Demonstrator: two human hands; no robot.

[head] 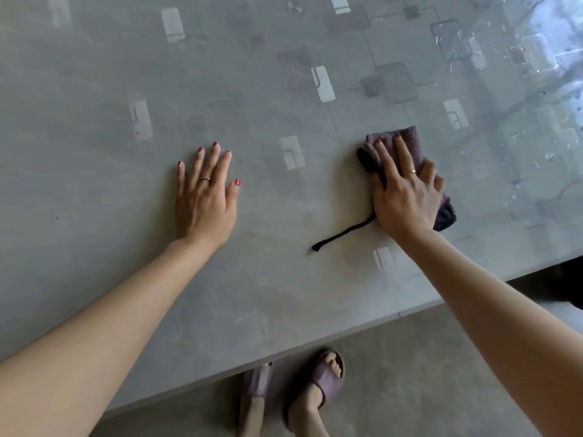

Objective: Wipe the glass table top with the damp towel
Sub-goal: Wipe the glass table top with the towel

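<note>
One towel (pixel 407 156), one glass table top (pixel 94 105), two hands, two slippers, two rings

I am seeing the left hand (pixel 205 197) lying flat on the glass table top (pixel 94 121), left of centre. To its right, well apart, the right hand (pixel 405 197) is resting on the towel (pixel 410 143), whose cord (pixel 342 233) is trailing left and nearer. Water droplets (pixel 517 184) are lying further right. Two slippered feet (pixel 315 383) are standing at the table's near edge.
</note>
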